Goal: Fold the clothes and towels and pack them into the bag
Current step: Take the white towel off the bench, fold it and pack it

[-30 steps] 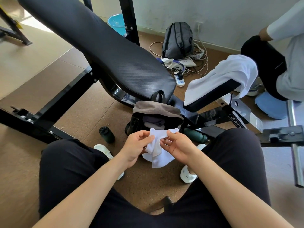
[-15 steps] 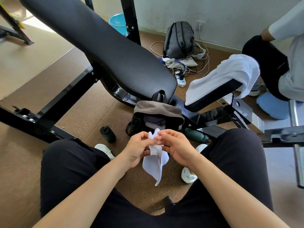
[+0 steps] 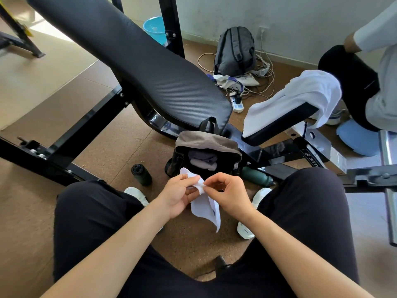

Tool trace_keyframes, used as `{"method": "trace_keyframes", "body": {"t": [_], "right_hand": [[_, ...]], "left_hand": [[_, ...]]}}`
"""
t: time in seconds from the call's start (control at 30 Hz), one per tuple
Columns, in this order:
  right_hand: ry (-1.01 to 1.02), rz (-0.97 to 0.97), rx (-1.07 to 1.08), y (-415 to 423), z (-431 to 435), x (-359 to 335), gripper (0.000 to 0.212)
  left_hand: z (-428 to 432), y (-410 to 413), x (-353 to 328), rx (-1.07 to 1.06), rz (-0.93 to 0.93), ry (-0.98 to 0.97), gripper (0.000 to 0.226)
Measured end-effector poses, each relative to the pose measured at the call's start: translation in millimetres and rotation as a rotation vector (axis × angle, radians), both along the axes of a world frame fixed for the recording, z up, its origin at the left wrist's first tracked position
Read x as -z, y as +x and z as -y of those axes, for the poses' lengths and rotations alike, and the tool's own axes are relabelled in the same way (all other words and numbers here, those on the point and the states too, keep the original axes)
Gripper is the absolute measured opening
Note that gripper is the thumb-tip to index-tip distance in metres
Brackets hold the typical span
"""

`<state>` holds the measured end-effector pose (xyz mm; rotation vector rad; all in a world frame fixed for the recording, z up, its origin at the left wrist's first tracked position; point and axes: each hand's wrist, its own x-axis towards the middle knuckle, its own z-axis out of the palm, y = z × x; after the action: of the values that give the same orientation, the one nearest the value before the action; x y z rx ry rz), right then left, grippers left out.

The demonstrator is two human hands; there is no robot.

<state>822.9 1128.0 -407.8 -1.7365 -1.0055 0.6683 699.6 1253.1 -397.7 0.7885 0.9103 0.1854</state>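
Head view, near to far: left hand (image 3: 176,195) and right hand (image 3: 228,195), both pinched on a small white cloth (image 3: 206,208) hanging between the knees above the floor. Beyond, open bag (image 3: 206,145) on the floor, dark folded items inside; white towel (image 3: 296,97) draped on the bench pad. Advice: match corners, keep the fold taut before packing.

white cloth (image 3: 206,208), brown-topped black bag (image 3: 207,143), white towel (image 3: 300,93)
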Motion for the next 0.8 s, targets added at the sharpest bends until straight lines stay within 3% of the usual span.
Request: {"method": "trace_keyframes", "body": {"t": [0.13,0.23,0.47,0.53,0.63,0.7,0.8], "right_hand": [[0.025,0.219,-0.133,-2.2,0.5,5.2,0.025],[0.024,0.309,-0.118,-3.3,-0.9,6.1,0.026],[0.024,0.112,-0.043,9.2,-0.3,0.4,0.009],[0.016,0.066,-0.004,14.6,-0.7,-3.3,0.01],[0.02,0.005,0.009,23.4,1.0,-8.8,0.014],[0.029,-0.03,-0.014,26.4,3.5,-12.9,0.015],[0.024,-0.054,-0.05,26.5,6.3,-17.5,0.015]], "left_hand": [[-0.4,-0.8,-1.5,-0.026,0.009,-0.062,0.015],[-0.2,-0.6,-2.5,-0.014,0.021,-0.104,0.027],[-2.7,-2.8,-0.9,-0.004,-0.019,-0.114,0.029],[-2.7,-4.5,0.2,0.083,-0.178,0.031,0.023],[-9.4,-9.8,9.6,0.173,-0.447,0.425,0.027],[-16.8,-12.0,12.8,0.134,-0.431,0.557,0.03],[-23.2,-12.4,8.3,0.169,-0.182,0.696,0.02]]}}
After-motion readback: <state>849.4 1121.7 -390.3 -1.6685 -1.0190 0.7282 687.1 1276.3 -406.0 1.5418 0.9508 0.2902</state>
